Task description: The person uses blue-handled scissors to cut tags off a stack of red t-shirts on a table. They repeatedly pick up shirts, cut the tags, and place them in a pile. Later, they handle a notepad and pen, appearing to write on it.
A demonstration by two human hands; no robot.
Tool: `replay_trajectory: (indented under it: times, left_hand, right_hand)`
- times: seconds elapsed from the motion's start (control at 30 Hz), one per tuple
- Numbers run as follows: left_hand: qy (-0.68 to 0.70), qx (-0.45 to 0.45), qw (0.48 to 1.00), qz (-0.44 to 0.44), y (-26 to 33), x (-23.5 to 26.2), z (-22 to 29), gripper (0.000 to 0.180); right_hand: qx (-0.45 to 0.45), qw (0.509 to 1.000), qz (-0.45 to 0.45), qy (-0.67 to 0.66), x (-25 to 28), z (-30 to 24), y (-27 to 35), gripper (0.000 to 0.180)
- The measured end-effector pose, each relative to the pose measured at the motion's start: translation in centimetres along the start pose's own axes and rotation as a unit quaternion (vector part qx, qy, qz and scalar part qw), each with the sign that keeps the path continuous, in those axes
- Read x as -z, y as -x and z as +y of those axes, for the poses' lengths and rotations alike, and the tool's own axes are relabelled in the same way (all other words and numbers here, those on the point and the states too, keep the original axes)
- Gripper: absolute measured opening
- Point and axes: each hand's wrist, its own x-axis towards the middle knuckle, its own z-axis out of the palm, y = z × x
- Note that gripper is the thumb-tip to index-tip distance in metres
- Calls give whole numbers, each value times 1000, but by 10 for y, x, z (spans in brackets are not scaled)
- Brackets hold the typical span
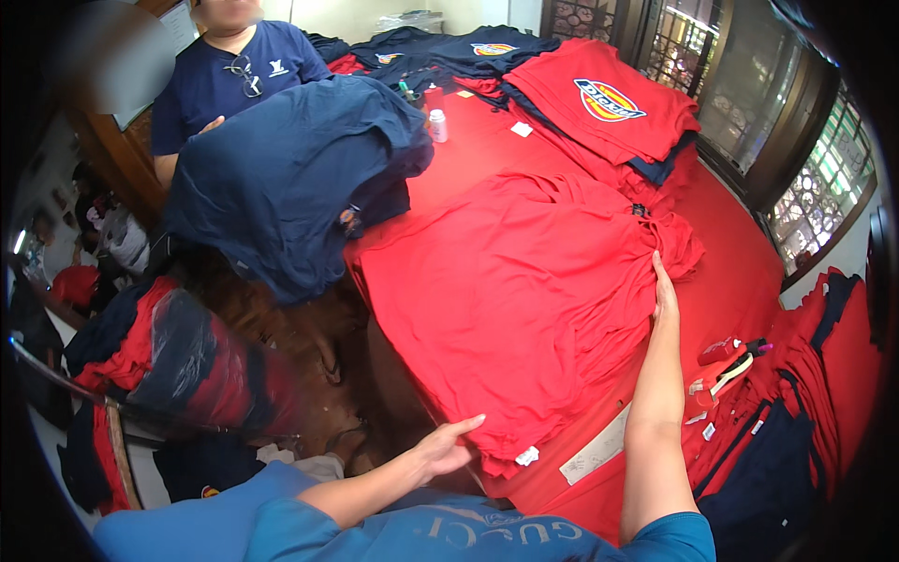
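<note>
Red shirt (524,290) lying loose and wrinkled on the red-covered desk (735,234), its left border running along the desk's edge. At its near corner, the person's left hand (448,450) is unclenched, thumb and fingers parted; whether it touches cloth is unclear. The right hand (666,295) lies against the shirt's right side, fingers stretched straight, gripping nothing visible. With neither hand grasping, a pull could slide the left border off the desk. Sweeping the cloth flat might trap the bunched folds near the right fingers as creases. Across the desk, a co-worker's raised navy shirt (290,169) could, if swung, topple the white bottle (437,126) beside it.
</note>
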Motion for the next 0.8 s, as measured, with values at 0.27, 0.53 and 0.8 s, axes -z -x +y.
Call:
replay_trajectory:
  times: [0.27,0.53,0.8]
  left_hand:
    - [-131,-198,957,-168,46,-54,69,47]
    - [-364,-587,655,-308,166,-147,122,56]
    - [-151,-628,734,-209,101,-152,131,61]
  right_hand:
    - [92,986,-128,-60,-14,-27,13,39]
    - [399,871,-281,-49,-129,-208,144,33]
    - [503,833,-110,204,-148,-269,78,42]
